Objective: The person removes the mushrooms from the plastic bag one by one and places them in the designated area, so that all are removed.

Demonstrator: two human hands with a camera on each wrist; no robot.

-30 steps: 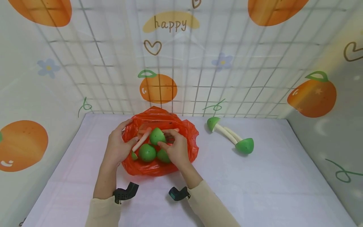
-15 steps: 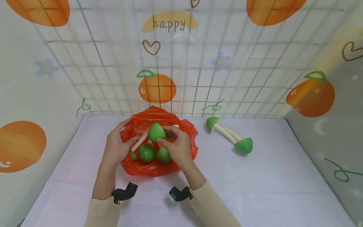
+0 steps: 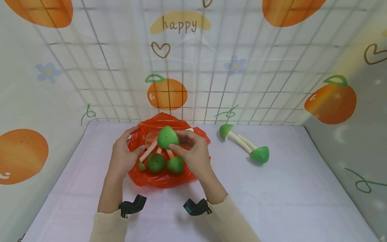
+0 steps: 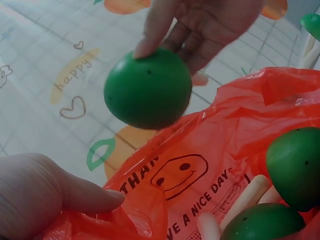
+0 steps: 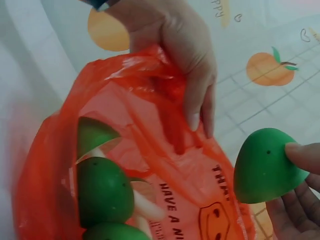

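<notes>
A red plastic bag [image 3: 160, 182] lies with its mouth open in the middle of the table. At its left rim, my left hand [image 3: 123, 154] pinches the film, thumb inside and fingers outside. Above the bag, my right hand [image 3: 195, 151] holds a toy mushroom [image 3: 167, 137] by its domed green cap; the pale stem is mostly hidden behind the cap and fingers. Several more mushrooms lie inside the bag, among them one with a round cap [image 3: 156, 163] and another cap [image 3: 175, 164] beside it. In the right wrist view, printed lettering shows on the bag beneath the held mushroom [image 5: 270, 165].
Two mushrooms lie right of the bag with stems side by side, one cap [image 3: 226, 131] toward the back and the other cap [image 3: 260, 155] nearer. A patterned curtain over a wire grid [image 3: 208, 77] stands behind the white table [image 3: 287, 191].
My right hand has lifted the mushroom up out of the bag's contents and shifted slightly right, uncovering the caps and stems below. My left hand stays at the bag's rim.
</notes>
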